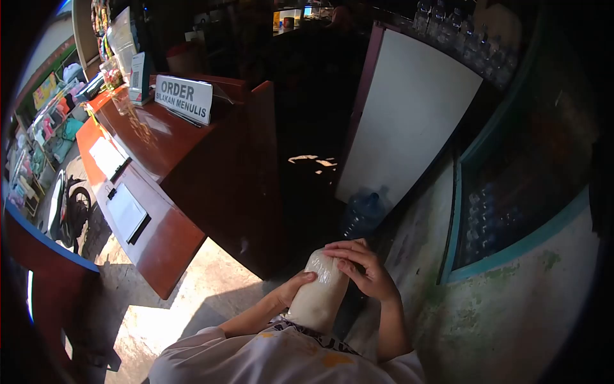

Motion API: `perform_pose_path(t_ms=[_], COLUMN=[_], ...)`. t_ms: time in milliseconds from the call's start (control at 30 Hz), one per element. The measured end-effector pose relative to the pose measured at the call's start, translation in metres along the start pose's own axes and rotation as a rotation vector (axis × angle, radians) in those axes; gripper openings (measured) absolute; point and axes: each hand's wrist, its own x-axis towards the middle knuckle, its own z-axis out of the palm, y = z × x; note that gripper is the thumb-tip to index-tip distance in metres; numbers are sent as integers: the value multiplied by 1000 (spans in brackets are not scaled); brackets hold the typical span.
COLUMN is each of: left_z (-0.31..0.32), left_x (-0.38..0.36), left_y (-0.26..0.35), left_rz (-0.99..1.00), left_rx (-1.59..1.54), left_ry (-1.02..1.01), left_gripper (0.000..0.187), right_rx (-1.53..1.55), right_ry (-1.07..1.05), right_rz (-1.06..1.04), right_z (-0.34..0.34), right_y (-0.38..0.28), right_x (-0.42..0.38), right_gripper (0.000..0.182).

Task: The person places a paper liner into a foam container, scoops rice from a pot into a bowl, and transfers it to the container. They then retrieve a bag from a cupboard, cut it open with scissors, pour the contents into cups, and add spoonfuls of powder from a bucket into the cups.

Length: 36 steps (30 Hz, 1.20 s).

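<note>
A pale, rounded bundle in shiny clear plastic (316,296) is held upright against my chest. My left hand (294,288) grips its left side, with the thumb near the upper part. My right hand (363,269) lies over its top right, fingers together and pressed on the plastic. The undersides of both hands are hidden. Beyond the bundle, a blue water jug (363,214) stands on the floor.
A red-brown counter (150,265) with an order sign (183,99) and clipboards (128,211) is on the left. A white panel (409,115) topped by bottles (457,32) stands ahead right. A blue-framed window (451,256) is at right; a motorcycle (64,211) is outside.
</note>
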Motion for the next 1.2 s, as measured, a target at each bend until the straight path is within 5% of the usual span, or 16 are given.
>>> perform_pose_path(t_ms=[100, 133, 267, 633, 833, 1200], left_z=[17, 28, 30, -64, -93, -226], left_x=[81, 100, 182, 333, 341, 274], left_y=[70, 98, 175, 322, 407, 619], left_rz=[31, -121, 18, 528, 878, 1465], left_rx=[228, 175, 490, 392, 330, 510], left_ry=[31, 13, 81, 342, 642, 1182], left_gripper=[72, 74, 74, 79, 83, 78], right_rx=[58, 37, 12, 167, 82, 142], right_ry=[66, 58, 26, -392, -579, -581], right_rz=[25, 47, 67, 21, -369, -1019], right_z=[-55, -73, -136, -189, -141, 44], right_y=[55, 72, 133, 297, 327, 322], right_x=[63, 76, 155, 424, 581, 844], right_gripper=[23, 23, 23, 15, 7, 7])
